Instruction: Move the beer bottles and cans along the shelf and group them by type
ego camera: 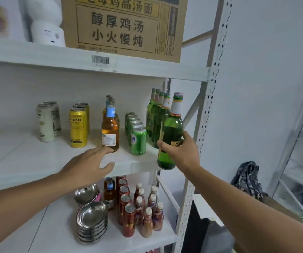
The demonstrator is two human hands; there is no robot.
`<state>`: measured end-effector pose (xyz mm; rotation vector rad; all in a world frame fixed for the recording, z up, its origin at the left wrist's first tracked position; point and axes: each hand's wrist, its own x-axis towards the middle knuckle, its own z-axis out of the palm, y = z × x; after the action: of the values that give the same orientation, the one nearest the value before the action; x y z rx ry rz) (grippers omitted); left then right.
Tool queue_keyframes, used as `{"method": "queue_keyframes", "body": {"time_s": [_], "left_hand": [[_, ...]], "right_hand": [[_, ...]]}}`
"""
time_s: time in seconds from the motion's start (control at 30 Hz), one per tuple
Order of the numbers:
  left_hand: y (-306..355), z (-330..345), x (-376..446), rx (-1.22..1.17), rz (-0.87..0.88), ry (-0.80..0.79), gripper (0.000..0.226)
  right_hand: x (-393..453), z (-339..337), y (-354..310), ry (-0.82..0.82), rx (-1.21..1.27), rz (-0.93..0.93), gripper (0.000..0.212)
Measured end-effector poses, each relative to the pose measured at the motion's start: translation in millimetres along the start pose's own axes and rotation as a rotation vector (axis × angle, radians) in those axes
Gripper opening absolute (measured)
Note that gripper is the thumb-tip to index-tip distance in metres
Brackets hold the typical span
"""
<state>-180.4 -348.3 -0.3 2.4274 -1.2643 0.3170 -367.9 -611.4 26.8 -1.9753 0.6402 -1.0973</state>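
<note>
Off-shelf — glassy green bottle (169, 136), right hand (181, 152)

Green glass bottle (170, 132) in my right hand (182, 152), white neck label; yellow can (78, 127) and amber bottle (110, 129) leftward.

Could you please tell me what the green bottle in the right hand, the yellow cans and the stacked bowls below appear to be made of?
Green bottle: looks like glossy, see-through green glass with a metal crown cap and paper labels. Yellow cans: probably aluminium, with printed yellow sides and bare silver tops. Stacked bowls: apparently polished steel, judging by the mirror-like reflections.
</note>
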Motion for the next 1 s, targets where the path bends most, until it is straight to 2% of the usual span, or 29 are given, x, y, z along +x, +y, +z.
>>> {"method": "queue_keyframes", "body": {"time_s": [0.17, 0.5, 0.77, 1.0], "left_hand": [[5.5, 3.1, 15.7, -0.021, -0.022, 0.021, 0.056], [-13.4, 3.4, 44.5, -0.111, 0.03, 0.204, 0.037], [-21.5, 3.2, 27.6, -0.075, -0.107, 0.263, 0.026], [4.9, 3.8, 20.4, -0.043, -0.159, 0.255, 0.032]], "right_hand": [[31.6, -11.5, 19.1, 0.031, -0.054, 0.02, 0.081], [89.9, 21.9, 30.3, 0.071, -0.084, 0.107, 0.075], [97.7, 30.5, 49.2, -0.031, -0.134, 0.052, 0.079], [103.1, 32.7, 50.0, -0.091, -0.089, 0.049, 0.078]]}}
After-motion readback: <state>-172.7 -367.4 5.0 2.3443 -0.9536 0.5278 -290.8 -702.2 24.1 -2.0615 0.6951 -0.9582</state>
